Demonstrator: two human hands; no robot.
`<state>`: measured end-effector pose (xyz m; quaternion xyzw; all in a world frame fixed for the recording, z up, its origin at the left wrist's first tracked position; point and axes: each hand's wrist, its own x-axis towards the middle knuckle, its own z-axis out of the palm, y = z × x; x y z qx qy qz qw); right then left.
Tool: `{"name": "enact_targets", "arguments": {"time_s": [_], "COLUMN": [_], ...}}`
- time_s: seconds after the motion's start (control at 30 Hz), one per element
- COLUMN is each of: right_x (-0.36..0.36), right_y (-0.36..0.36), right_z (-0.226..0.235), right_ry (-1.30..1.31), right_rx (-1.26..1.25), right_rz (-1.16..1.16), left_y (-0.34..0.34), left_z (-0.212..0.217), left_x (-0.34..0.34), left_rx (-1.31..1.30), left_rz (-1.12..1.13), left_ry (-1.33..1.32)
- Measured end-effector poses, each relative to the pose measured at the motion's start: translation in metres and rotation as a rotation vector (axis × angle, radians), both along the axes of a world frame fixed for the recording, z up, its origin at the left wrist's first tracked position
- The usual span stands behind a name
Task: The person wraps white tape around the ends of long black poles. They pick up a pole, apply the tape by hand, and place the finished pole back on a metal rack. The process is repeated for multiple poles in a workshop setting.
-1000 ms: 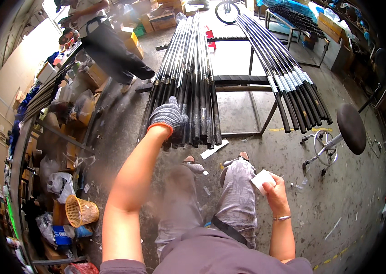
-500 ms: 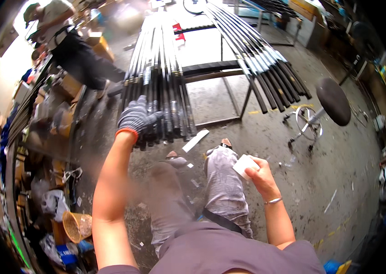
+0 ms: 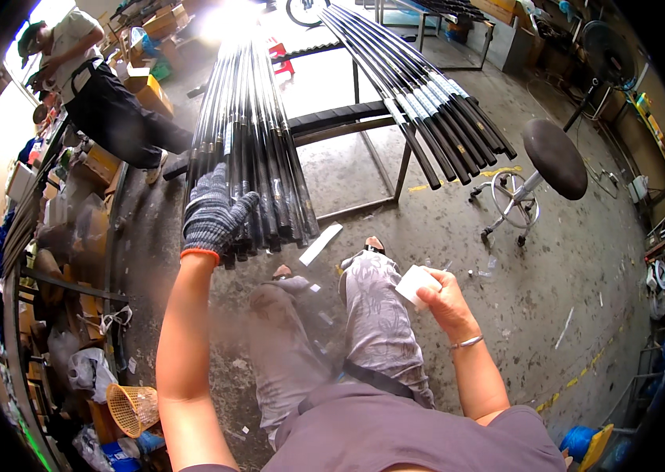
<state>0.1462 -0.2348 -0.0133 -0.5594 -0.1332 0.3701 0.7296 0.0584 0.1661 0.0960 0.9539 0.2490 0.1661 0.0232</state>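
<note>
My left hand, in a grey knit glove with an orange cuff, lies over the black lower ends of a row of long poles. Its fingers stretch forward along them and the thumb points off to the right; the undersides of the fingers are hidden. In my bare right hand, a small white flat piece is pinched between thumb and fingers, above the floor and right of my knee. Whether that piece is paper or cloth I cannot tell.
A second row of poles rests on a padded metal rack. Right of it stands a round stool on casters. A co-worker stands at the far left, beside cluttered shelves. A yellow basket is at lower left; a white strip lies on the floor.
The poles, rack and stool sit farther left in the picture, as the view has shifted. My left hand stays on the poles, and my right hand keeps the white piece.
</note>
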Motion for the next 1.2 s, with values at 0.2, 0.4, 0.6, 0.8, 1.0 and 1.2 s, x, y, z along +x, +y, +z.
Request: {"name": "enact_targets", "arguments": {"time_s": [0.2, 0.4, 0.6, 0.8, 1.0, 1.2], "right_x": [-0.001, -0.003, -0.028, -0.123, -0.2, -0.157], "right_y": [-0.011, -0.042, -0.131, -0.192, -0.173, -0.136], "right_z": [-0.001, -0.017, -0.095, -0.241, -0.245, -0.282], "right_ry": [0.005, 0.015, 0.346, 1.024, 1.137, 1.17], "right_rx": [0.043, 0.052, 0.101, 0.05, -0.109, -0.189], "right_rz": [-0.089, -0.184, -0.44, -0.636, -0.449, -0.376], "left_y": [-0.08, -0.162, -0.171, -0.152, -0.18, -0.182], "left_z": [0.017, -0.02, -0.132, -0.386, -0.391, -0.371], "left_x": [0.01, -0.002, -0.055, -0.127, -0.158, -0.174], "left_rx": [-0.024, -0.401, -0.496, -0.513, -0.736, -0.897], "left_rz": [-0.472, -0.764, -0.58, -0.85, -0.682, -0.449], "left_ry": [-0.527, -0.392, 0.496, 1.3, 1.403, 1.398]}}
